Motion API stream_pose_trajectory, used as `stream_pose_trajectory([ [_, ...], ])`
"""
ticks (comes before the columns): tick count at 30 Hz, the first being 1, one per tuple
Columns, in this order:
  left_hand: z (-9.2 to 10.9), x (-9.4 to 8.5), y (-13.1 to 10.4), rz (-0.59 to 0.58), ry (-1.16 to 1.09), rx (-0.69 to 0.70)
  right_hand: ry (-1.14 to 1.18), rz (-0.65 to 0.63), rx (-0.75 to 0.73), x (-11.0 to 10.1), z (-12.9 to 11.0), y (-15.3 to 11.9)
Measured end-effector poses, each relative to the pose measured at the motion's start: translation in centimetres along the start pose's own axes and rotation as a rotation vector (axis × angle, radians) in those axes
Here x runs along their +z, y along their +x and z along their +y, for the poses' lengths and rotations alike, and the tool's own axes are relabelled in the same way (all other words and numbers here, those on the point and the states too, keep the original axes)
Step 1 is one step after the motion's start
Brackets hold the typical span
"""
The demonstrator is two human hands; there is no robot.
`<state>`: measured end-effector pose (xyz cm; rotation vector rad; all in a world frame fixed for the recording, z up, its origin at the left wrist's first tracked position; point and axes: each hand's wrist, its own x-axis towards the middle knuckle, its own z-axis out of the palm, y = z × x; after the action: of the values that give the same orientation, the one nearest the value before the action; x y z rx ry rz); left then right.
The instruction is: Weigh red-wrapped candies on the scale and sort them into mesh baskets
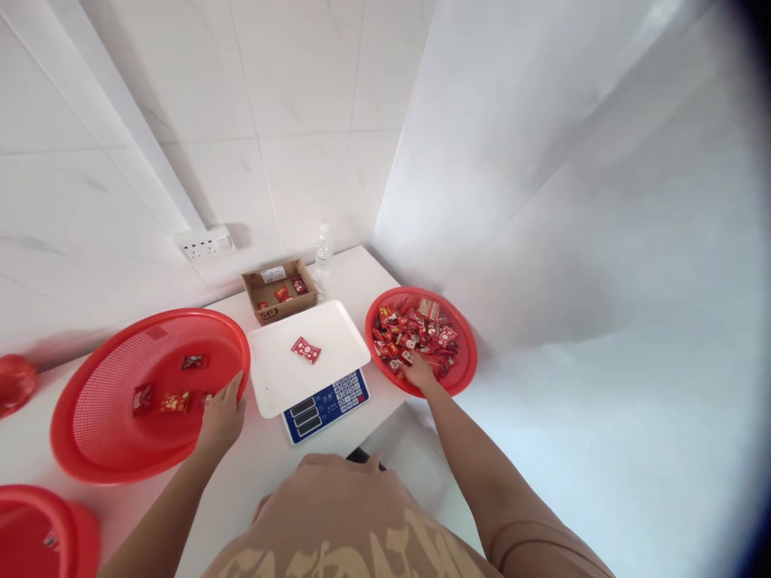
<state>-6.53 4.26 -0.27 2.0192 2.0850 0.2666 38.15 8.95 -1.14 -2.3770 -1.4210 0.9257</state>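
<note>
Left of the scale, the left hand rests over a red basket's rim, perhaps steadying it; fingers half curled, hold unclear. Right of the scale, the right hand dips into a red bowl of packets, fingers bent; whether it pinches one, I cannot tell. One packet lies on the scale's pan, whose flatness probably suits it. Packets look glossy and crinkled; the basket is round, plastic, mesh-walled.
</note>
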Motion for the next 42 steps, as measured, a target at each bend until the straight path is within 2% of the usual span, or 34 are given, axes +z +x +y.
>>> stream_pose_trajectory([
  [3,0.2,0.3,0.0,0.05,0.02,0.005,-0.226,-0.073,0.2,-0.8,2.2,0.6],
  [6,0.8,0.4,0.2,0.113,0.024,-0.003,-0.339,-0.166,0.271,-0.7,2.8,1.5],
  [11,2.3,0.5,0.8,0.19,-0.009,0.016,-0.363,-0.208,0.193,0.4,2.2,2.1],
  [16,3.6,0.8,1.4,0.197,-0.035,0.06,-0.264,-0.249,0.138,0.8,1.4,1.5],
  [19,4.1,0.9,1.6,0.187,-0.046,0.074,-0.219,-0.194,0.143,0.9,1.3,1.7],
  [22,4.4,0.9,1.5,0.181,-0.063,0.074,-0.013,-0.082,0.068,1.1,1.7,2.1],
  [25,4.4,0.8,1.3,0.179,-0.079,0.07,0.177,-0.031,0.031,1.0,2.2,2.4],
  [28,4.6,0.5,0.9,0.173,-0.087,0.077,0.319,0.013,0.081,0.7,2.7,2.2],
  [31,5.0,0.3,0.6,0.159,-0.104,0.087,0.606,0.089,0.16,0.1,3.0,1.8],
  [37,6.9,-0.4,0.3,0.143,-0.213,0.128,0.987,0.188,0.169,-1.7,2.0,0.6],
  [39,8.0,-0.8,0.2,0.134,-0.293,0.141,1.165,0.15,0.187,-2.4,1.1,0.0],
  [42,10.6,-1.6,-0.2,0.069,-0.51,0.134,1.331,-0.024,0.184,-3.0,-0.9,-1.6],
])
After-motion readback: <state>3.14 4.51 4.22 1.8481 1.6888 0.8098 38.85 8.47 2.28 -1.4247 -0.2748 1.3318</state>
